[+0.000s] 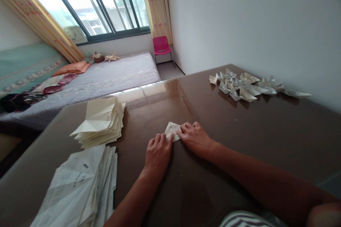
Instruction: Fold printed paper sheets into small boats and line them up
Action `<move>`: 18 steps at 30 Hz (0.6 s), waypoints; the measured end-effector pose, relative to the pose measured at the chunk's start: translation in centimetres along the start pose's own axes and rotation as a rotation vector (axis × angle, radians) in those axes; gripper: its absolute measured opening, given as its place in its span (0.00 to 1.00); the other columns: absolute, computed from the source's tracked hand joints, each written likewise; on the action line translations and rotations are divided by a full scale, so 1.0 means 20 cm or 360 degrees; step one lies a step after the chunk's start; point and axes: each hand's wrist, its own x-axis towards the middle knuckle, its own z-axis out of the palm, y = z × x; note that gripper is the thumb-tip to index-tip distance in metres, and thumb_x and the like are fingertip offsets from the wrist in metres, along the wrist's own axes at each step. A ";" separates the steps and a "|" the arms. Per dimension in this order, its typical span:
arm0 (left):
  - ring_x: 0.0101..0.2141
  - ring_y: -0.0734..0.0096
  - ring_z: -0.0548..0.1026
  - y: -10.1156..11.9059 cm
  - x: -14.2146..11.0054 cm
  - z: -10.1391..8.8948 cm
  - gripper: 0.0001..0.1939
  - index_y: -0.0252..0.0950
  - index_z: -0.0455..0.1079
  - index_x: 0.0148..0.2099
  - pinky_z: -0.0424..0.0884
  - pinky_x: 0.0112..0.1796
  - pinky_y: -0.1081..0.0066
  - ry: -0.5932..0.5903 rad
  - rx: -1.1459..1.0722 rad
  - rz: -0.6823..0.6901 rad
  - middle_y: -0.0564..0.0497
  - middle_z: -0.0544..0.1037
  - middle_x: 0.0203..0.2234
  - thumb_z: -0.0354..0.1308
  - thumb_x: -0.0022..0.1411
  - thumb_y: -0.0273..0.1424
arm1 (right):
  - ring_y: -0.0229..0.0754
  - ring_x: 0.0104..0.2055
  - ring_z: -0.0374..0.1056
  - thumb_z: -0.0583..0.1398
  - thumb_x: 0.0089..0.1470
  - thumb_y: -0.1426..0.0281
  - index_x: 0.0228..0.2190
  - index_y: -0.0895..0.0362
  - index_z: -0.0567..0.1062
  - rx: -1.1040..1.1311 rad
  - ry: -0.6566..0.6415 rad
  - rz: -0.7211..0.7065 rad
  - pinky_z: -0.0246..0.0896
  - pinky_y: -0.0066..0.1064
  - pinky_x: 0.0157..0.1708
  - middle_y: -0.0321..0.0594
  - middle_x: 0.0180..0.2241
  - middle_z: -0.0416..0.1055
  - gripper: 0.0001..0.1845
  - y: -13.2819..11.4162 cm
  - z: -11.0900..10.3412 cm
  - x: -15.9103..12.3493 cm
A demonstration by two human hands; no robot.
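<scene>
A small folded paper (172, 128), white with dark print, lies on the brown table between my hands. Its top comes to a point. My left hand (159, 149) presses on its left lower edge, with the thumb on the paper and the fingers curled. From the right, my right hand (195, 137) grips the paper's other side with bent fingers, which hide that corner. To the left are a stack of creased cream sheets (99, 115) and, nearer me, a stack of creased printed sheets (74, 181). Several folded paper boats (247, 87) are grouped at the far right.
The glossy brown table (226, 177) meets a white wall (253, 25) on the right. Beyond its far edge stand a bed (128, 71) and a pink chair (162, 46), below a window with curtains.
</scene>
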 end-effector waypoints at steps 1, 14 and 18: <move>0.42 0.59 0.69 0.00 0.00 0.00 0.21 0.42 0.63 0.60 0.66 0.41 0.62 0.0007 -0.0010 0.0009 0.46 0.73 0.40 0.50 0.65 0.27 | 0.50 0.48 0.62 0.51 0.62 0.72 0.48 0.56 0.70 0.0019 0.0006 -0.0019 0.55 0.41 0.40 0.49 0.46 0.70 0.15 -0.01 0.01 0.00; 0.44 0.60 0.69 -0.01 0.01 -0.02 0.16 0.38 0.68 0.54 0.66 0.40 0.63 -0.0077 -0.0015 -0.0049 0.46 0.74 0.42 0.51 0.66 0.28 | 0.50 0.45 0.65 0.52 0.59 0.76 0.37 0.59 0.75 -0.0018 -0.0181 0.0262 0.55 0.39 0.38 0.50 0.41 0.72 0.11 0.06 -0.06 -0.01; 0.44 0.62 0.70 -0.03 0.01 0.00 0.16 0.38 0.69 0.54 0.67 0.37 0.66 -0.0098 -0.0032 -0.0057 0.46 0.74 0.42 0.50 0.66 0.26 | 0.46 0.43 0.68 0.52 0.60 0.71 0.36 0.56 0.74 0.0086 -0.0109 0.0411 0.55 0.34 0.35 0.45 0.39 0.73 0.10 0.16 -0.06 0.00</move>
